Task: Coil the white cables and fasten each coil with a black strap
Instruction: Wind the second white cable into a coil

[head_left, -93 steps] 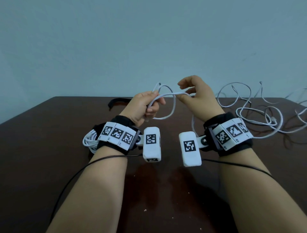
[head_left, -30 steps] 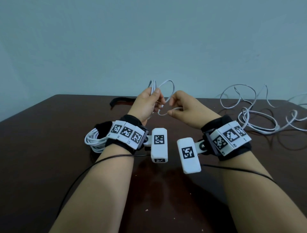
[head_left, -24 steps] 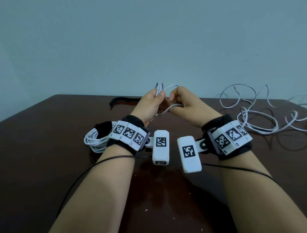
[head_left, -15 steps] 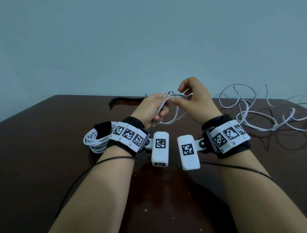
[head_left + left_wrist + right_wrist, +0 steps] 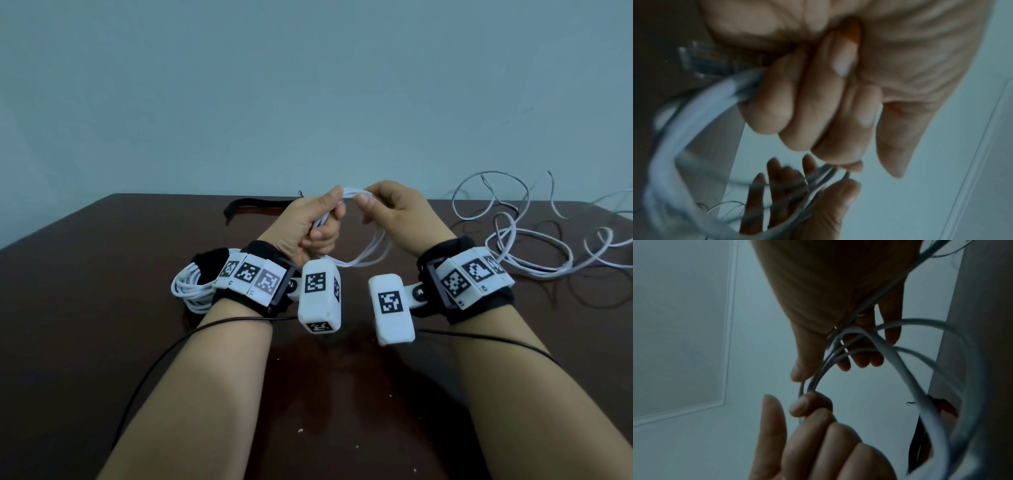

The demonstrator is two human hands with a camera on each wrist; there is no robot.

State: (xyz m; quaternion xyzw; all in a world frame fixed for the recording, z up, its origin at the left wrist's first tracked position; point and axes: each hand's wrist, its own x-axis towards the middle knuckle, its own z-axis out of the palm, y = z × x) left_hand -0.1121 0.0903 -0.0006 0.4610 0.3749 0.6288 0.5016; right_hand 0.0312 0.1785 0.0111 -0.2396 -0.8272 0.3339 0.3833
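Our left hand (image 5: 310,226) grips the bunched loops of the white cable (image 5: 359,255); our right hand (image 5: 394,214) pinches the strand beside it. We judge it light and springy, best held where the loops cross.

I sit at a dark brown table (image 5: 85,308) set against a plain, pale blue-grey wall (image 5: 308,85).

Dim, blurred wrist views; even daylight
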